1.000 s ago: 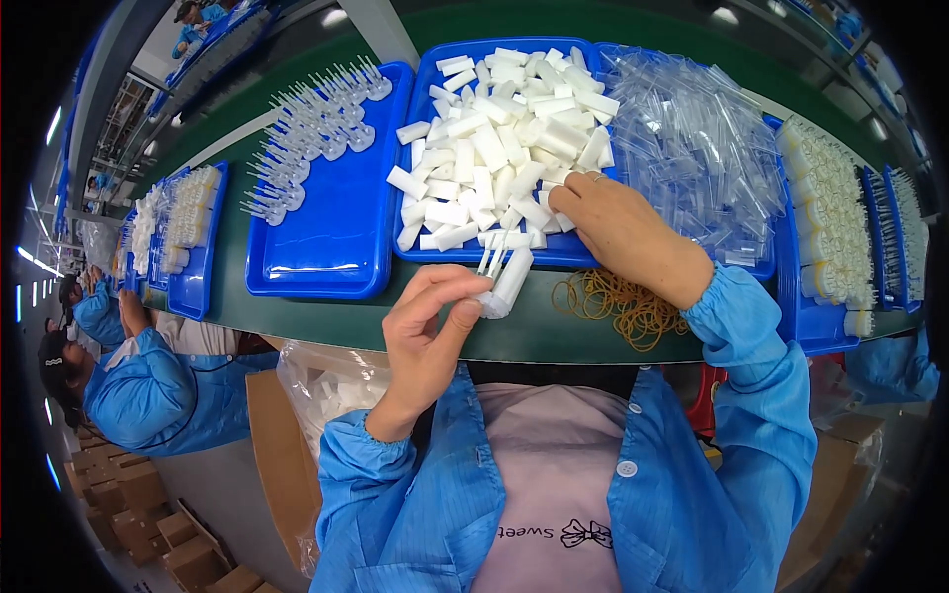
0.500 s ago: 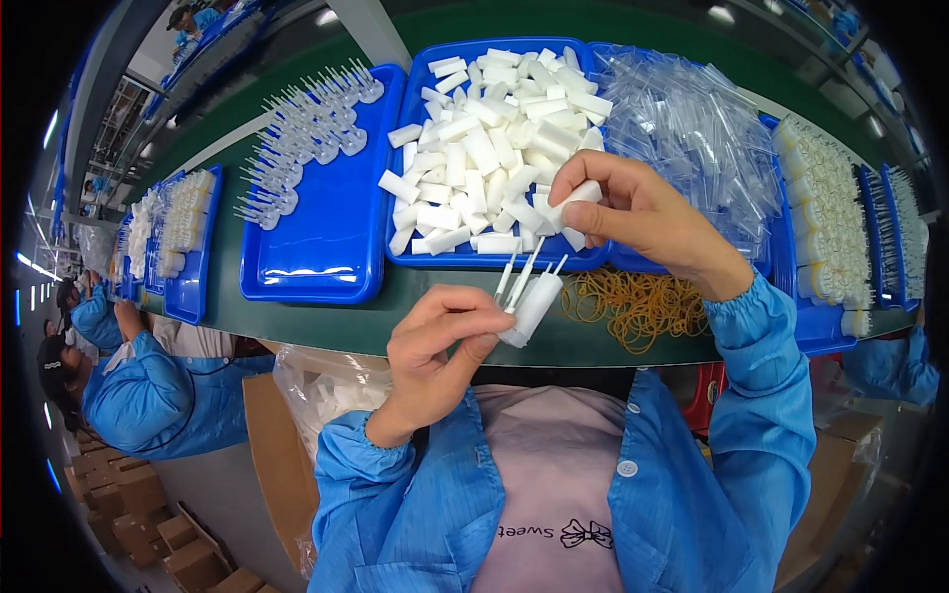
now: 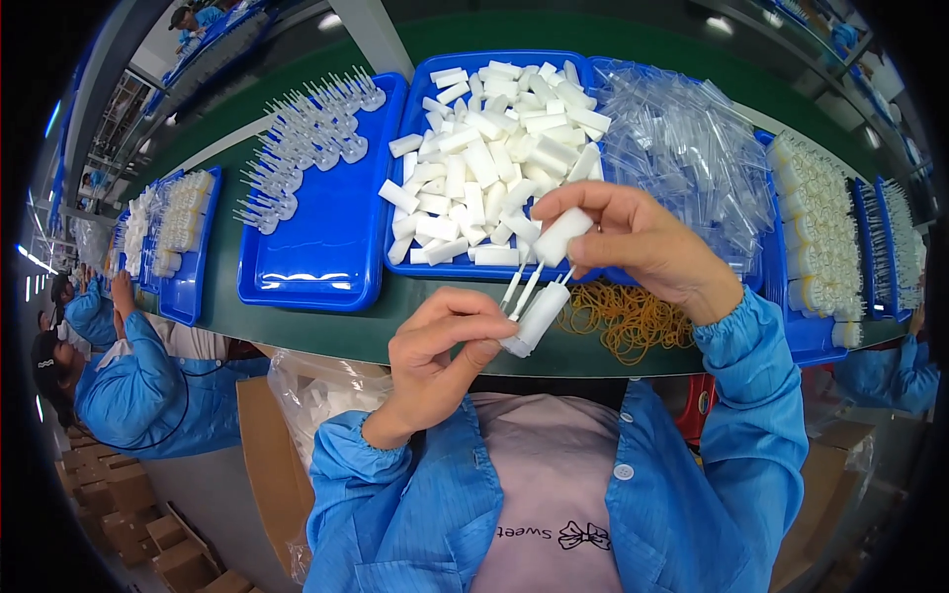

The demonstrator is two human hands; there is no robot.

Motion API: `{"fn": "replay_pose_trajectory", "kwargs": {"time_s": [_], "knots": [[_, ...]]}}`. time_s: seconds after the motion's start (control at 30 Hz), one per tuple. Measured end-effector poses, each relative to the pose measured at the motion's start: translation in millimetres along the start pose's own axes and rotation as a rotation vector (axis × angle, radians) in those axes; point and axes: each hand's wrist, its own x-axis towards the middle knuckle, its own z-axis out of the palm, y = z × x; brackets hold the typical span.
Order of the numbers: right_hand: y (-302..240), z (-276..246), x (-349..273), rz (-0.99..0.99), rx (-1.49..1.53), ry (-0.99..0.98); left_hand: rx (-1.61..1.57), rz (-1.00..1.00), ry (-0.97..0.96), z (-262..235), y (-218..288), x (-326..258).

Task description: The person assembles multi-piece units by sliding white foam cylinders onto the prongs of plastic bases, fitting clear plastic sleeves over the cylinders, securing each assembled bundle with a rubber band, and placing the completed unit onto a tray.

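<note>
My left hand [image 3: 440, 351] pinches a white tube [image 3: 535, 318] with thin clear stems sticking up out of its top. Just above it, my right hand [image 3: 643, 245] holds a second white tube [image 3: 563, 235], its lower end touching the stems. Both hands hover over the near edge of the green belt [image 3: 297, 331]. Behind them a blue tray [image 3: 435, 269] is heaped with many more white tubes [image 3: 474, 163].
A blue tray [image 3: 326, 247] to the left carries several clear droppers [image 3: 297, 148] at its far end. Clear plastic sleeves [image 3: 682, 138] are piled to the right, tan rubber bands [image 3: 623, 321] lie on the belt. Another worker [image 3: 129, 385] in blue sits at left.
My right hand picked a white tube out of the tray and brought it down onto the stems in my left hand's tube. My left hand stayed near the belt's edge.
</note>
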Motion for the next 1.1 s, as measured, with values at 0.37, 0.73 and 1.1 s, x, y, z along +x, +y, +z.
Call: {"fn": "replay_pose_trajectory", "kwargs": {"time_s": [0.37, 0.73, 1.1], "knots": [[-1, 3, -16, -0.034, -0.256, 0.052, 0.257, 0.280, -0.182, -5, 4, 6], [-9, 4, -26, -0.072, -0.325, 0.041, 0.191, 0.285, -0.220, -8, 5, 2], [11, 25, -37, -0.063, -0.318, 0.044, 0.140, 0.196, -0.049, 11, 9, -4]]}}
